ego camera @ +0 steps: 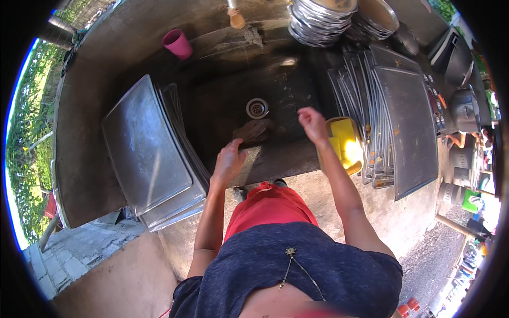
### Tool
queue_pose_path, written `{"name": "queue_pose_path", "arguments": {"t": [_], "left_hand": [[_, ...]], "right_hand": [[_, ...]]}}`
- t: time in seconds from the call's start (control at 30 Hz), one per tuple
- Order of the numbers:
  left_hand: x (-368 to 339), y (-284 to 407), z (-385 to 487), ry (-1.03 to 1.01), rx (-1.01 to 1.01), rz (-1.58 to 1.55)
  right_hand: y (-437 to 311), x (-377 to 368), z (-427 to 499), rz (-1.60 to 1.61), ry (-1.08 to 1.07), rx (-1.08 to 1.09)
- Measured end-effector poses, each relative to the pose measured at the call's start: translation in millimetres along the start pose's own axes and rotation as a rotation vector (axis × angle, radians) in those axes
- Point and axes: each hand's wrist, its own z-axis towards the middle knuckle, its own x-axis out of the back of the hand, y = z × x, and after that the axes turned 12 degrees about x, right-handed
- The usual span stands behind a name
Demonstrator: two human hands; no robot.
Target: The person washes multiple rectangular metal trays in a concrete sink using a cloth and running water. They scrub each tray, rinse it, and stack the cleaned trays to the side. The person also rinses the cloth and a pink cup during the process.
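My left hand (pixel 229 162) is over the near edge of a dark concrete sink (pixel 222 91), beside a brownish cloth or rag (pixel 253 130) lying near the round metal drain (pixel 257 108). It holds nothing, fingers loosely apart. Above the sink's right part is my right hand (pixel 312 122), its fingers curled; whether anything small is in them cannot be told. Next to that wrist sits a yellow plastic container (pixel 345 146) with yellow content. Flat metal trays (pixel 149 147) lean in a stack on the left. More metal trays (pixel 413 127) stand on edge at the right.
A pink plastic cup (pixel 177 43) stands at the far left of the sink, and a tap (pixel 236 18) juts from the back wall. Stacked round metal pans (pixel 320 24) are at the back right. Farther right are dark pots (pixel 465 109) and part of another person's arm (pixel 457 140).
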Motion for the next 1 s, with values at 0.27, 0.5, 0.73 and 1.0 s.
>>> {"name": "queue_pose_path", "arguments": {"t": [0.27, 0.5, 0.73, 1.0], "left_hand": [[-3.0, -36.8, -16.9, -0.046, -0.028, -0.049], [-7.5, -25.3, 10.0, 0.034, -0.066, -0.123], [-41.4, -28.0, 106.2, -0.122, 0.175, -0.048], [-124.1, -82.0, 211.5, -0.324, 0.449, 0.227]], "right_hand": [[-114.7, -70.2, 55.8, 0.029, 0.212, 0.438], [-258.0, -24.5, 245.0, -0.472, 0.166, 1.229], [-223.1, 23.7, 271.5, 0.068, -0.052, 0.945], [108.2, -115.0, 168.0, -0.023, 0.207, -0.042]]}}
